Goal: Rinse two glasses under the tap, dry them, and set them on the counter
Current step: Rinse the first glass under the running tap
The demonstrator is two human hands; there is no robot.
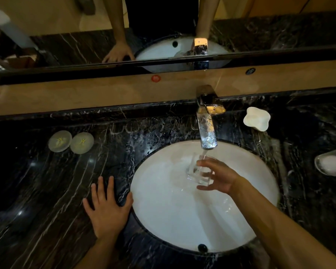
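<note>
A clear glass [199,170] is tilting under the tap [207,123], over the white basin [163,220], with a stream of water running into its mouth. The right hand [216,176] is gripping it from the right side, fingers curling over the upper wall and thumb passing beneath the base. The left hand [107,206] is lying flat and spread on the dark marble worktop [47,191], holding nothing, its thumb reaching the basin's rim. A second glass [331,164] is sitting on the worktop at the far right, well apart from both hands, something white showing inside it; the picture's edge is cutting it off. Two round pale lids [71,141] are lying side by side to the left of the basin, and a white lobed dish [257,118] is standing just right of the tap. The mirror [163,35] behind is reflecting both forearms. The held glass is blurring against the white basin, so its outline is hard to trace.
</note>
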